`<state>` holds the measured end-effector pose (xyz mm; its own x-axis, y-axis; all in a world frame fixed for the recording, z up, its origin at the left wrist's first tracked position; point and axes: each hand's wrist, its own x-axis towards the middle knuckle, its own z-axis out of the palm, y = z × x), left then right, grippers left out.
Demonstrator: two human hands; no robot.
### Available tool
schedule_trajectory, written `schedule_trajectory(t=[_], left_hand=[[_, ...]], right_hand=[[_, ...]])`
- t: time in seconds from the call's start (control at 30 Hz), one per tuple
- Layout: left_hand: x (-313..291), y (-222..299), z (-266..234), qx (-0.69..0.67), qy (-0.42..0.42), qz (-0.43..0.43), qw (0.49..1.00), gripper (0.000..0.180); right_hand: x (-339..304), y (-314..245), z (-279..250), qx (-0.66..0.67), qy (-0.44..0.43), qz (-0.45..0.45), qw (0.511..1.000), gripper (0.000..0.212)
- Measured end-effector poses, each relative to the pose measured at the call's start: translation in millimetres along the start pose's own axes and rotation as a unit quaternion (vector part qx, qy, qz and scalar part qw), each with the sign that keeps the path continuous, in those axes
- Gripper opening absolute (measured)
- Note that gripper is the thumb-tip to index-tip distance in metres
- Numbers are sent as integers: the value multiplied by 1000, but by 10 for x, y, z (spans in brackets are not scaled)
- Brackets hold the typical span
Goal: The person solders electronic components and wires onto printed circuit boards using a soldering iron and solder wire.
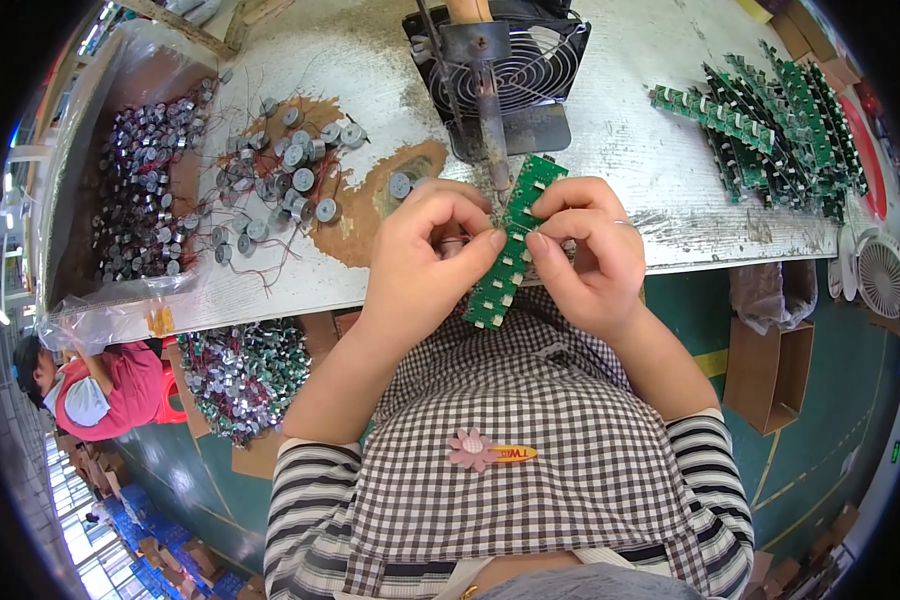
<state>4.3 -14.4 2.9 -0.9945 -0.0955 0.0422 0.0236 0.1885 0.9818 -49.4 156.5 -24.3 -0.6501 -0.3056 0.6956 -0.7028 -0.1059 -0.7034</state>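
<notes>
While its two long edges are gripped by bare fingers, a long, narrow green circuit panel (510,255) studded with small white connectors is held aslant over the front edge of the worktop. Its left edge is pinched by the thumb and bent forefinger of the left hand (440,245); whether a wire is also caught there cannot be told. The right edge is pinched between the thumb and curled fingers of the right hand (592,250). Just above the fingertips, a dull, tapered metal rod (494,140) is pointed down toward the panel, backed by a square black fan (535,75) with a ringed wire grille. To the left, smooth silver drum-shaped motors (300,175) with thin red wires are heaped on the scuffed white worktop (620,150), partly over a ragged-edged brown patch (345,235). Farther left, more such motors are piled in a plastic-lined cardboard box (175,85). At the right, similar green panels (800,130) are stacked in a jagged bundle. Below the hands, a crisp black-and-white checked apron (420,520) is worn over striped sleeves (315,495), with a pink flower-shaped ornament (472,450) fixed to its cloth.
</notes>
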Motion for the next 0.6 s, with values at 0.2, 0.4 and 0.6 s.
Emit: schedule_trajectory(t=[0.2,0.4,0.6], left_hand=[[30,84,67,-97,12,-56,994,9],[64,77,65,-84,27,-43,995,9],[39,129,90,-95,46,-38,994,9]], right_hand=[[5,18,-25,-8,-25,16,1000,12],[64,12,11,-33,-6,16,999,13],[96,-18,-2,-39,-11,5,999,13]])
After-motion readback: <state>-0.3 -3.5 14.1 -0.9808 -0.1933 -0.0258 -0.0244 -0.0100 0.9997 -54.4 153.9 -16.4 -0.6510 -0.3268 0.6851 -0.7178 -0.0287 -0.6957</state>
